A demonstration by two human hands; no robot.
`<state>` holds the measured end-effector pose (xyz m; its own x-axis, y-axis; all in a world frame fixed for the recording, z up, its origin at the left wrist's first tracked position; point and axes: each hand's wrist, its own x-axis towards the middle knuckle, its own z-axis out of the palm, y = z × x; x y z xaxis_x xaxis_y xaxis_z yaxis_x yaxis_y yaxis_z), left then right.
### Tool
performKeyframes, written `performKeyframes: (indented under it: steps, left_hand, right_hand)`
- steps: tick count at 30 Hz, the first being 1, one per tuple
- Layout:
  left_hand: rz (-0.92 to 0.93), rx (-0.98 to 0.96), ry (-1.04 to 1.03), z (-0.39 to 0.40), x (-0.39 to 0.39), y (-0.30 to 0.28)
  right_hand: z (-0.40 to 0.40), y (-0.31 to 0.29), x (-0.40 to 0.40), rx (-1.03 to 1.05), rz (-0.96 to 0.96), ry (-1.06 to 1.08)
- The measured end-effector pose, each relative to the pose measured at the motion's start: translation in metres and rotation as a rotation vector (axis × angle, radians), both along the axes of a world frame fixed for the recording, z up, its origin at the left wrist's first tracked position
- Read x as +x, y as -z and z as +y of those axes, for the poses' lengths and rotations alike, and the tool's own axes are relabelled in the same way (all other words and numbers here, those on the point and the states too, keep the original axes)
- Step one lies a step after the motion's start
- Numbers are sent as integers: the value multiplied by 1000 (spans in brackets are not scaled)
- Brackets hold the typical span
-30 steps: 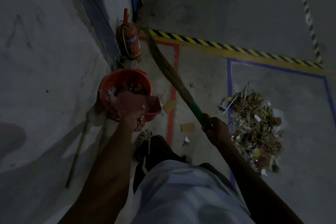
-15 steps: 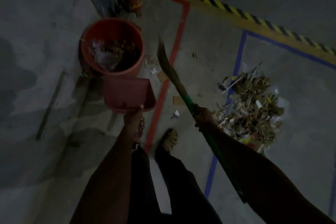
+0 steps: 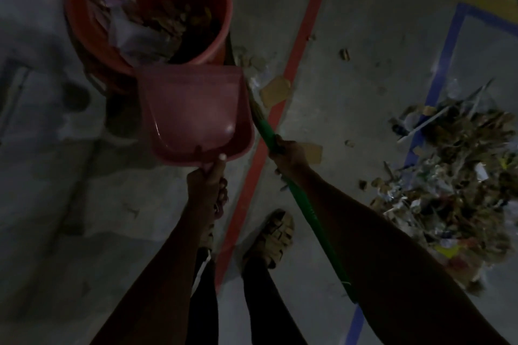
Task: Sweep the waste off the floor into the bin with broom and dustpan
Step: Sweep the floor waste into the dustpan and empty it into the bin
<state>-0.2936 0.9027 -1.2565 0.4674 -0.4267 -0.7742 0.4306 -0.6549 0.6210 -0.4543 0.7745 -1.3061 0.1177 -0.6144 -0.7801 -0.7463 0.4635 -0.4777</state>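
1. two hands are both busy in the head view: the left hand (image 3: 208,185) grips the handle of the pink dustpan (image 3: 193,112), held just below the rim of the red bin (image 3: 84,36).
2. the right hand (image 3: 288,152) is clamped round the green broom (image 3: 314,218) handle.
3. the waste pile (image 3: 459,176) lies on the floor (image 3: 350,92) right of the blue line (image 3: 440,75), well apart from the bin.
4. cardboard scraps (image 3: 276,91) sit beside the red line (image 3: 302,36).
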Motion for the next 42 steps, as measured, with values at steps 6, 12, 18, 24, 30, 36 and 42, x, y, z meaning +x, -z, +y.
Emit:
performKeyframes:
  steps: [6, 12, 18, 24, 30, 36, 42]
  left_hand:
    - [-24, -25, 109, -1, -16, 43]
    - [-25, 47, 199, -3, -33, 50]
    - [-16, 103, 271, -3, -48, 57]
    - [-27, 141, 300, -8, -54, 69]
    - [-49, 159, 290, -15, -50, 78]
    - [-59, 155, 343, -32, -42, 84]
    - [-37, 89, 374, -57, -44, 85]
  right_hand:
    - [23, 62, -22, 32, 41, 76]
    - [37, 66, -85, -11, 131, 214]
    - [48, 66, -144, -185, 352, 187]
    - [71, 59, -180, -404, 434, 82]
    - [54, 70, -169, -522, 271, 47]
    - [-18, 74, -126, -306, 122, 93]
    - [-78, 64, -118, -59, 44, 514]
